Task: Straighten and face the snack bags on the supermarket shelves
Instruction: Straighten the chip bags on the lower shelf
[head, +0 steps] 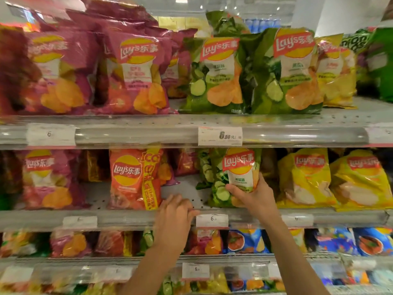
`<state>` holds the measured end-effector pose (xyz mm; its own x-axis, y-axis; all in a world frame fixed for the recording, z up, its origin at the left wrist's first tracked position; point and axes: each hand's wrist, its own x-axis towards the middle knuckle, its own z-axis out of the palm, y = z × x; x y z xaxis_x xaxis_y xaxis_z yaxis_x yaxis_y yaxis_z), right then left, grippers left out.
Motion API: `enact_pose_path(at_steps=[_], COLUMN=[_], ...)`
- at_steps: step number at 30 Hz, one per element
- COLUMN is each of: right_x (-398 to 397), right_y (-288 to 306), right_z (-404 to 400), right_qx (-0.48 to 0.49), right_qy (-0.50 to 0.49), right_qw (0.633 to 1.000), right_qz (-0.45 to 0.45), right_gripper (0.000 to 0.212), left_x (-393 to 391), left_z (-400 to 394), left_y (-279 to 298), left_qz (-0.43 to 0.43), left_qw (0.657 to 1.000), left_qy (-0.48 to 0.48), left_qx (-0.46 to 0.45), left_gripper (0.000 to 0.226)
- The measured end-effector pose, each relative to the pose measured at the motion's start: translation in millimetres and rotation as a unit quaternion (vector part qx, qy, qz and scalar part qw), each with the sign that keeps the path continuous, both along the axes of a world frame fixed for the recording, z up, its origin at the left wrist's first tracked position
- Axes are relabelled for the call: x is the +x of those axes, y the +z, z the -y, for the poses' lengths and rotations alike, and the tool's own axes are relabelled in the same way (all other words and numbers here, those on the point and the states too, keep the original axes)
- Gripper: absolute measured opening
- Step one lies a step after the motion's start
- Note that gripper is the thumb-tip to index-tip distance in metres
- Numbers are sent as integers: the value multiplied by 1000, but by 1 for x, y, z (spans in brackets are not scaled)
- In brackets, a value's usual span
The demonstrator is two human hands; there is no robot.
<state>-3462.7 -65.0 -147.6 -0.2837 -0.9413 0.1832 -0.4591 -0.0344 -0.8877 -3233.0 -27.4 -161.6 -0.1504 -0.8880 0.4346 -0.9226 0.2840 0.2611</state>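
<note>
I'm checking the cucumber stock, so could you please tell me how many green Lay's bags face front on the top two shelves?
3: two side by side on the upper shelf, left and right; one below, gripped by the right hand. More may sit hidden behind.

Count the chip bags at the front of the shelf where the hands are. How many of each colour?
Pink bag: 1
Red bag: 1
Green bag, gripped by the right hand: 1
Yellow bags: 2
Total: 5
</note>
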Motion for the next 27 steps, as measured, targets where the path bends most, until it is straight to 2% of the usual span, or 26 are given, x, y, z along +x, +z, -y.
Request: enact_pose_path(at_steps=[9, 13, 16, 19, 24, 27], right_x=[-5, -7, -3, 10, 54, 88], right_y=[9, 9, 8, 5, 10, 7], right_z=[-3, -14, -26, -38, -54, -56], right_qx=[34, 28, -21, -89, -227, -258], right_qy=[33, 24, 5, -77, -142, -120], right_qw=[998, 999, 999, 988, 952, 947], right_qz=[-37, -29, -28, -97, -145, -147], right_gripper=[71, 84, 82, 86, 54, 49], left_x=[-2, -3, -1, 6, 30, 60], left_z=[-5, -10, -14, -21, -38, -41], left_y=[0, -2, -7, -15, -20, -17], left_qz=[-35, -28, -32, -71, -175, -227], left_qw=[999, 997, 995, 991, 974, 962], left_qy=[-1, -5, -16, -37, -51, -15], left_qx=[-26, -73, -98, -105, -132, -152], left_gripper=[20, 16, 14, 17, 17, 22])
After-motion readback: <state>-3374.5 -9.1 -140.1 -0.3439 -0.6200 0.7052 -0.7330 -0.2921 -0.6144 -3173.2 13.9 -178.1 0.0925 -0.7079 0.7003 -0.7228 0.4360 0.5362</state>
